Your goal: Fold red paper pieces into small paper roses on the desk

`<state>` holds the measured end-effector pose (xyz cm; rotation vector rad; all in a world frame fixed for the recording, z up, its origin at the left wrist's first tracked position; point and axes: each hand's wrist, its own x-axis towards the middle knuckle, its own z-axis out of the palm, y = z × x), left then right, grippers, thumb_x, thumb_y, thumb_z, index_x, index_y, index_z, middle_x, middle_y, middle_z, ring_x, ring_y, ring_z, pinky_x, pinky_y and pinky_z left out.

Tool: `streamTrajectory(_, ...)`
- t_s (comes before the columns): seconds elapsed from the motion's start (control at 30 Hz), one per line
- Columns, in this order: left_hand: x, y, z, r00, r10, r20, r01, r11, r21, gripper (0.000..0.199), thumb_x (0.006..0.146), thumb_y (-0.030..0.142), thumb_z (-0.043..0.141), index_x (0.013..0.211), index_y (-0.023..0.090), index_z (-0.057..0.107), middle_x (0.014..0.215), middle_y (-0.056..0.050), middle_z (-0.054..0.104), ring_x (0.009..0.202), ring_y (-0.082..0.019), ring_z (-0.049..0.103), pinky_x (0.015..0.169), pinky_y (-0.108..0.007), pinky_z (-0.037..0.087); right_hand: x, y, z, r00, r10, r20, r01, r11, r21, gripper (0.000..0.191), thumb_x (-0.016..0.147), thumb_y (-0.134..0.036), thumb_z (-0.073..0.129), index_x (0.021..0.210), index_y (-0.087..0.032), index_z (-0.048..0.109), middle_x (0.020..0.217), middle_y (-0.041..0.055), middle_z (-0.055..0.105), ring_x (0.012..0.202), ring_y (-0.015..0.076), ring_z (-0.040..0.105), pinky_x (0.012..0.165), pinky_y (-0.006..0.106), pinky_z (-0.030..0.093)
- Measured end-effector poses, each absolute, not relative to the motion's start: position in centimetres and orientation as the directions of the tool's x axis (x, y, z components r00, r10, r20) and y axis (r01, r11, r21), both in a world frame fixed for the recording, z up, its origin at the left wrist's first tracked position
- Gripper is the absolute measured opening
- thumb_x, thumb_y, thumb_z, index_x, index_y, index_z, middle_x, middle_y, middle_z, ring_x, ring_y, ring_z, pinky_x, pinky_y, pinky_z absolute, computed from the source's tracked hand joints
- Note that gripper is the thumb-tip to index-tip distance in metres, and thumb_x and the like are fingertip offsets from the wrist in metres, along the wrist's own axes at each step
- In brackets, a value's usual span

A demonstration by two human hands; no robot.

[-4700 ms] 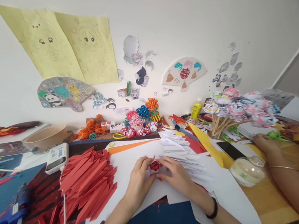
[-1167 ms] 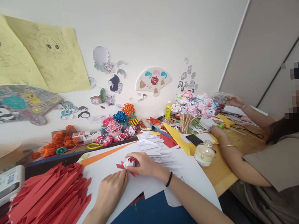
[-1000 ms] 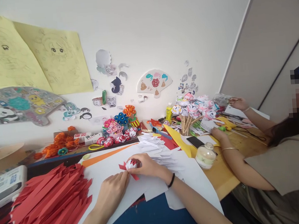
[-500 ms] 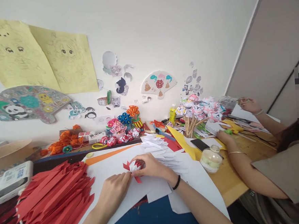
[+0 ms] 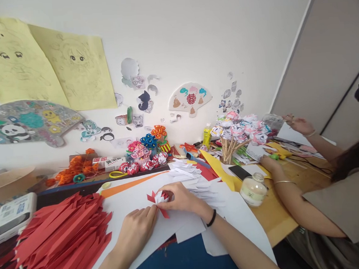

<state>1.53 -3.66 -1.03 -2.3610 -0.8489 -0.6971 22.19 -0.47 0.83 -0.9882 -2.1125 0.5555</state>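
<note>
A small red and white folded-paper flower is between my hands, above the white paper sheet. My right hand curls over its right side, thumb and fingers closed around it. From the left, my left hand pinches the lower edge of the flower near a red strip that points down. Its fingertips are partly hidden. Left of my hands lies a big pile of red paper strips. White paper strips are heaped behind and to the right of my right hand.
A glass jar and a phone stand and lie on the right. Behind them is a bunch of paper roses on sticks. Red-white paper balls line the back. At the right, another person's arm rests on the table.
My view has shifted slightly, so the scene sits a little further left and higher. Both hands keep their hold on the paper flower, almost unmoved.
</note>
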Motion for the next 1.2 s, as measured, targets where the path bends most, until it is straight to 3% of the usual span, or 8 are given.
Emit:
streamTrajectory(0.53,2.0,-4.1,-1.3,0.645,0.457,0.613,0.718,-0.636,-0.282,0.023,0.097,0.015,0.040,0.077,0.021,0.050,0.054,0.004,0.052,0.044,-0.015,0.048,0.051,-0.031,0.027,22.2,-0.9,0.8,-0.439,0.744,0.503,0.540,0.666,-0.514,0.020,0.077,-0.028,0.072,0.095,-0.019,0.069,0.089,0.0036,0.070,0.078,0.0176,0.062,0.074,0.026,0.046)
streamTrajectory(0.87,2.0,-4.1,-1.6,0.572,0.484,0.662,0.764,-0.607,-0.216,0.018,0.097,0.019,0.042,0.085,0.020,0.054,0.055,0.004,0.056,0.045,-0.015,0.053,0.050,-0.030,0.029,22.4,-0.9,0.4,-0.431,0.689,0.582,0.462,0.723,-0.514,0.043,0.080,-0.030,0.073,0.121,-0.023,0.061,0.107,0.0042,0.068,0.084,0.0168,0.064,0.080,0.028,0.051)
streamTrajectory(1.07,1.8,-3.8,-2.3,0.515,0.554,0.654,0.818,-0.547,-0.181,0.014,0.096,0.020,0.042,0.103,0.019,0.055,0.065,0.002,0.065,0.049,-0.016,0.060,0.049,-0.029,0.031,22.3,-1.0,0.5,-0.413,0.663,0.624,0.443,0.745,-0.499,0.048,0.078,-0.023,0.074,0.123,-0.024,0.060,0.111,0.0045,0.064,0.096,0.0185,0.062,0.084,0.029,0.051)
streamTrajectory(1.2,2.0,-3.9,-2.2,0.508,0.615,0.604,0.834,-0.526,-0.166,0.012,0.096,0.026,0.046,0.103,0.020,0.054,0.068,0.003,0.065,0.053,-0.018,0.063,0.049,-0.030,0.032,22.3,-0.9,0.5,-0.413,0.646,0.642,0.455,0.757,-0.469,0.050,0.077,-0.022,0.075,0.124,-0.024,0.059,0.113,0.0049,0.064,0.101,0.0197,0.060,0.088,0.031,0.050)
